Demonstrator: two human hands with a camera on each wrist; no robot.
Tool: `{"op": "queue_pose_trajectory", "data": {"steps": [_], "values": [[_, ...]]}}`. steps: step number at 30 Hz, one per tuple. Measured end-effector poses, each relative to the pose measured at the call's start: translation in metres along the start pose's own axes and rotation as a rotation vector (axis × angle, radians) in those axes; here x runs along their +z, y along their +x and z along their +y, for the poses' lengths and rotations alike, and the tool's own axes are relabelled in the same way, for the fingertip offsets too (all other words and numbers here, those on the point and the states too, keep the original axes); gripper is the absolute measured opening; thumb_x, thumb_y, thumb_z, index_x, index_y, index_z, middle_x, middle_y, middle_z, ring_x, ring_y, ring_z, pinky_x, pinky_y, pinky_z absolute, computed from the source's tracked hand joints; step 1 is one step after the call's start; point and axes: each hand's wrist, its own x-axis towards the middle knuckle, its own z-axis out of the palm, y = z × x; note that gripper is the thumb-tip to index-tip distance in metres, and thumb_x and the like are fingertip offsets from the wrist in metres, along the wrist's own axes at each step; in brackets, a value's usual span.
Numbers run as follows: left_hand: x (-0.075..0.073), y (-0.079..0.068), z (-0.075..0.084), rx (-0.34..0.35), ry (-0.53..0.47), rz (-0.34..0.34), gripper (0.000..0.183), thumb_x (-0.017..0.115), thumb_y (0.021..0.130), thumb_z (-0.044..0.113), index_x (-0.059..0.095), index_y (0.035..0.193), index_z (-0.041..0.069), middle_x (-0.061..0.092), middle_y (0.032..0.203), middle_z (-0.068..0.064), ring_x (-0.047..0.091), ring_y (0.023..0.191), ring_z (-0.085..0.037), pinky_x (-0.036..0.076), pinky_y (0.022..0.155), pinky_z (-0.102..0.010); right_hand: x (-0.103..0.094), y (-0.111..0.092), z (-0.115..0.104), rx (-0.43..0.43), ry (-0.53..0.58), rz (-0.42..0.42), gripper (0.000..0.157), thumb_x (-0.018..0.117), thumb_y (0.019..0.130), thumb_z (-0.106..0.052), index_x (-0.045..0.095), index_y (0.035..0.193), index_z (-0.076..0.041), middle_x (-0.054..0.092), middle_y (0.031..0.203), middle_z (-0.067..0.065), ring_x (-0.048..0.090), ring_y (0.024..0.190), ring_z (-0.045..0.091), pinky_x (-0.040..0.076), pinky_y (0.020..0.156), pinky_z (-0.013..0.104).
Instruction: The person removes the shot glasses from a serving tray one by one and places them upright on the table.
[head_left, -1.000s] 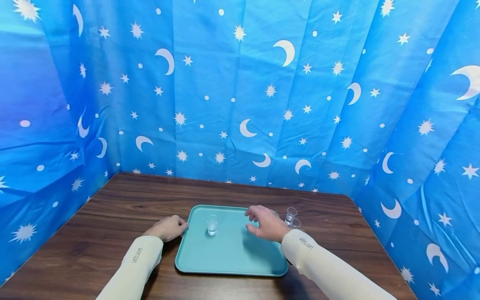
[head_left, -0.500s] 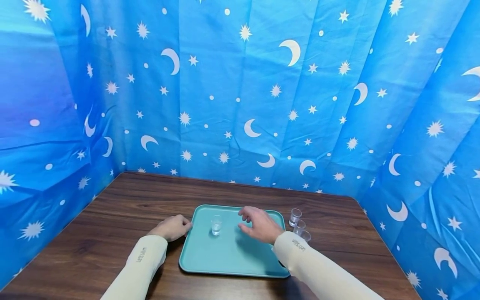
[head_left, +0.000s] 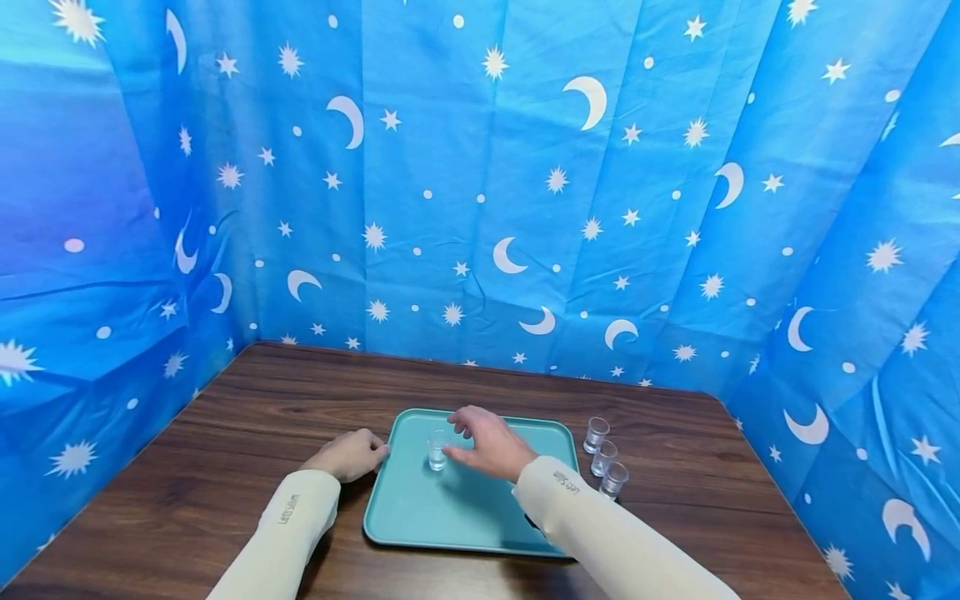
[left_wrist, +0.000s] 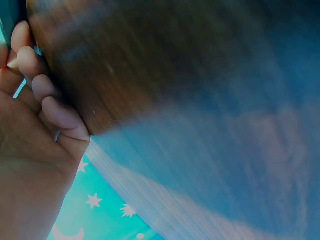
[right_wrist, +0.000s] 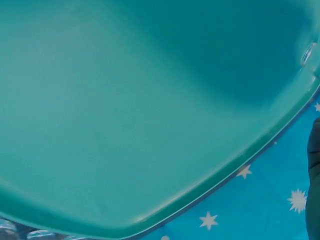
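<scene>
A small clear shot glass (head_left: 437, 452) stands upright on the left part of a teal tray (head_left: 450, 517). My right hand (head_left: 491, 442) is over the tray just right of that glass, thumb and fingers spread apart. Its thumb tip is close to the glass; whether it touches cannot be told. In the right wrist view the tray (right_wrist: 100, 125) fills most of the picture, and only a dark bit of the hand (right_wrist: 313, 180) shows at the right edge. With curled fingers, my left hand (head_left: 347, 456) holds the tray's left rim; the left wrist view shows this hand (left_wrist: 35, 130) too.
Three more shot glasses stand in a row on the wooden table (head_left: 697, 500) beside the tray's right edge: a far one (head_left: 597, 435), a middle one (head_left: 603, 458) and a near one (head_left: 613, 481). A blue curtain (head_left: 480, 208) with moons and stars hangs behind the table.
My right hand has moved left across the tray to the glass. The glasses at the right have come fully into sight from behind the arm. My left hand stays at the rim.
</scene>
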Motion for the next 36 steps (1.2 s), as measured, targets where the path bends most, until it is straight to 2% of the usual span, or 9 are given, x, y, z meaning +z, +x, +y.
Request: {"op": "queue_pose_trajectory", "data": {"steps": [7,11,19,23,30,36], "values": [[0.001,0.003,0.005,0.012,0.020,0.003,0.026,0.041,0.090,0.030,0.063,0.081,0.020,0.053,0.068,0.004,0.044,0.055,-0.018,0.035,0.059,-0.034,0.004,0.004,-0.009,0.012,-0.037,-0.003,0.043,0.060,0.077,-0.041,0.053,0.113,-0.018,0.053,0.100,-0.006,0.049,0.087,0.006,0.043,0.072,0.025],[0.001,0.003,0.008,0.007,0.014,0.001,0.025,0.042,0.090,0.030,0.064,0.087,0.019,0.054,0.069,0.004,0.045,0.056,-0.017,0.035,0.061,-0.034,0.006,0.004,-0.011,0.008,-0.063,-0.007,0.041,0.061,0.078,-0.038,0.055,0.112,-0.016,0.053,0.099,-0.006,0.049,0.085,0.005,0.043,0.072,0.025],[0.002,0.004,0.007,0.003,0.015,0.002,0.025,0.042,0.090,0.030,0.064,0.088,0.019,0.054,0.068,0.005,0.045,0.055,-0.017,0.035,0.059,-0.034,0.003,0.000,-0.008,-0.015,-0.049,-0.019,0.038,0.060,0.078,-0.037,0.056,0.108,-0.016,0.052,0.096,-0.006,0.049,0.083,0.006,0.043,0.070,0.024],[0.001,0.003,0.006,0.000,0.008,0.002,0.025,0.042,0.090,0.030,0.064,0.092,0.018,0.054,0.070,0.005,0.046,0.057,-0.017,0.035,0.061,-0.035,-0.001,-0.005,-0.007,-0.048,-0.041,-0.023,0.037,0.060,0.078,-0.037,0.056,0.107,-0.014,0.052,0.096,-0.005,0.049,0.082,0.006,0.043,0.069,0.023],[0.001,0.003,0.002,-0.006,0.009,0.000,0.025,0.042,0.090,0.030,0.064,0.091,0.018,0.055,0.070,0.005,0.046,0.057,-0.017,0.035,0.059,-0.034,-0.012,-0.019,0.000,-0.069,-0.026,-0.049,0.036,0.061,0.078,-0.036,0.055,0.106,-0.014,0.053,0.097,-0.004,0.050,0.082,0.007,0.043,0.070,0.024],[0.000,0.002,-0.001,-0.006,0.013,0.002,0.027,0.042,0.090,0.030,0.064,0.095,0.015,0.054,0.070,0.005,0.047,0.060,-0.015,0.035,0.061,-0.035,-0.020,-0.033,0.010,-0.125,-0.052,-0.033,0.033,0.060,0.079,-0.036,0.056,0.103,-0.015,0.053,0.094,-0.005,0.050,0.081,0.007,0.043,0.069,0.024]]}}
